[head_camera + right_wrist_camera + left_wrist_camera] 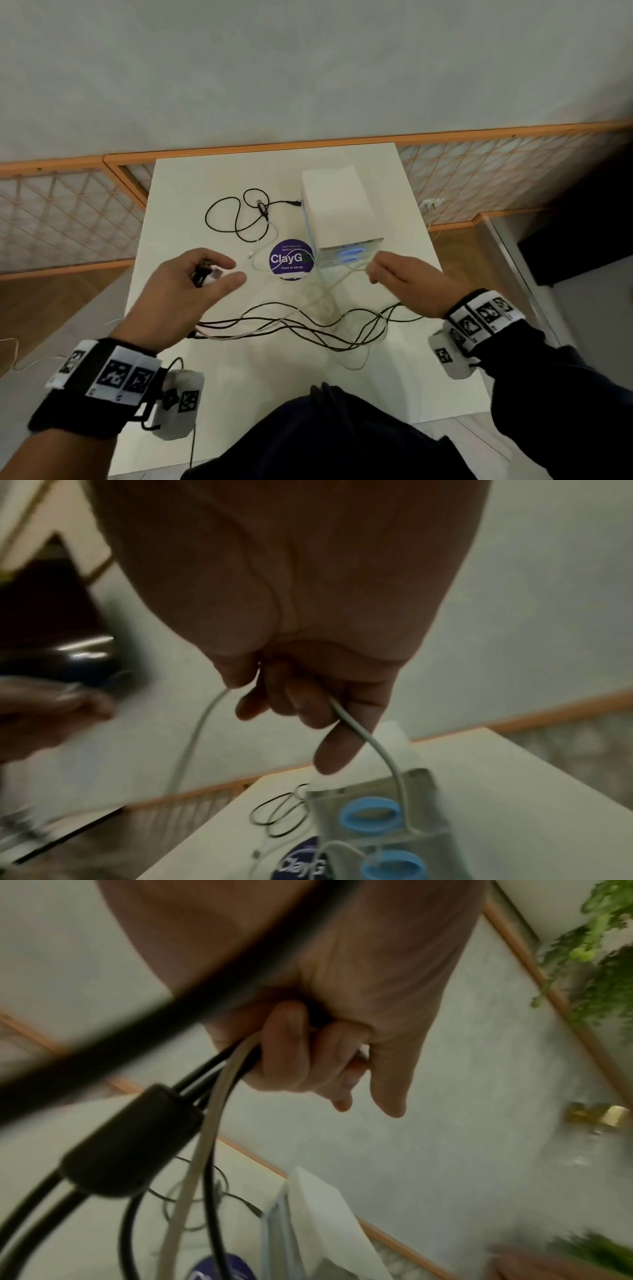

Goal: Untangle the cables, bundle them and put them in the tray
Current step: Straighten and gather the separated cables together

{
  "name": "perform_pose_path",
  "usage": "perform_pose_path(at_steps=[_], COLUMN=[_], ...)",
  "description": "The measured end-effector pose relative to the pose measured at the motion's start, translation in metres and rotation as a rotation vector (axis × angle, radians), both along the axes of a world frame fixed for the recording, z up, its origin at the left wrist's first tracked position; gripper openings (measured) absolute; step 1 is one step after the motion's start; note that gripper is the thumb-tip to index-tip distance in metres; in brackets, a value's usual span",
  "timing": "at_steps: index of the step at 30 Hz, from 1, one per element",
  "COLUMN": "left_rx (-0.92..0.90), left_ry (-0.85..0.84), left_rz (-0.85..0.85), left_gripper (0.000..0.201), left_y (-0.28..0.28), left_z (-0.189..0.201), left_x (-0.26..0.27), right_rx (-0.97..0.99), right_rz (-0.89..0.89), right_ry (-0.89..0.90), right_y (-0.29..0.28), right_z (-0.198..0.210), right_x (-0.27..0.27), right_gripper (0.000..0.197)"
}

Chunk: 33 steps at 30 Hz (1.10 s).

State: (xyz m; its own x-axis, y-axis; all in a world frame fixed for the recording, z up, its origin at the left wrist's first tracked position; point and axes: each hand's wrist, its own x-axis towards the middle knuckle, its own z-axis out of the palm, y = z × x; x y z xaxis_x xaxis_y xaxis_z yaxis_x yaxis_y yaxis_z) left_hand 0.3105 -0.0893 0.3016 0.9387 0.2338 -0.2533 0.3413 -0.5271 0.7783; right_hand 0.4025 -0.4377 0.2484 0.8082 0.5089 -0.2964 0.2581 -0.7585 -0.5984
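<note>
Several black cables (pixel 291 320) and a white cable (pixel 342 279) lie tangled across the white table (pixel 267 383) between my hands. My left hand (pixel 214 272) hovers at centre left and grips plug ends; in the left wrist view its fingers (pixel 291 1053) curl round black strands and a white strand (pixel 212 1123) beside a black plug body (pixel 130 1142). My right hand (pixel 371 274) pinches the white cable (pixel 383 753) just in front of the clear tray (pixel 325 257). A separate black cable (pixel 236 216) lies looped farther back.
The tray (pixel 428 785) holds blue rings (pixel 371 815) and has a white box (pixel 339 205) on top. A purple round sticker (pixel 291 258) sits on the table beside it. Wooden lattice panels stand behind the table. My dark-clothed lap meets the near edge.
</note>
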Motion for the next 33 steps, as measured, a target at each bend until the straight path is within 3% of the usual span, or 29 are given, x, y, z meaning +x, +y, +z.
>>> perform_pose_path(at_steps=[4, 7, 8, 10, 13, 18, 22, 27, 33], left_rx=[-0.171, -0.12, -0.111, -0.124, -0.235, -0.519, -0.315, 0.236, 0.34], left_ry=[0.001, -0.005, -0.013, -0.032, -0.108, -0.19, -0.07, 0.144, 0.317], left_rz=[-0.255, -0.389, -0.383, -0.317, -0.09, 0.19, 0.087, -0.259, -0.293], left_gripper=[0.031, 0.009, 0.014, 0.024, 0.029, 0.041, 0.054, 0.035, 0.043], left_y=[-0.054, -0.071, -0.068, -0.057, -0.027, 0.024, 0.027, -0.005, 0.008], left_z=[-0.013, -0.027, -0.03, -0.032, -0.031, -0.026, -0.035, -0.035, -0.054], left_x=[0.004, 0.008, 0.009, 0.008, 0.004, 0.006, 0.011, 0.005, -0.01], right_rx=[0.04, 0.191, 0.218, 0.211, 0.095, -0.045, 0.046, -0.074, -0.031], right_rz=[0.295, 0.31, 0.277, 0.181, -0.019, -0.369, -0.527, -0.755, -1.019], right_ry=[-0.009, -0.001, -0.009, -0.045, -0.098, 0.009, 0.05, -0.206, -0.579], right_y=[0.061, 0.075, 0.069, 0.047, -0.003, -0.087, -0.106, -0.142, -0.197], right_z=[0.014, 0.027, 0.031, 0.03, 0.008, -0.048, -0.058, -0.036, 0.022], right_x=[-0.027, -0.028, -0.025, -0.017, -0.002, 0.014, 0.006, 0.014, 0.01], right_gripper=[0.024, 0.021, 0.019, 0.014, 0.017, 0.023, 0.021, 0.027, 0.032])
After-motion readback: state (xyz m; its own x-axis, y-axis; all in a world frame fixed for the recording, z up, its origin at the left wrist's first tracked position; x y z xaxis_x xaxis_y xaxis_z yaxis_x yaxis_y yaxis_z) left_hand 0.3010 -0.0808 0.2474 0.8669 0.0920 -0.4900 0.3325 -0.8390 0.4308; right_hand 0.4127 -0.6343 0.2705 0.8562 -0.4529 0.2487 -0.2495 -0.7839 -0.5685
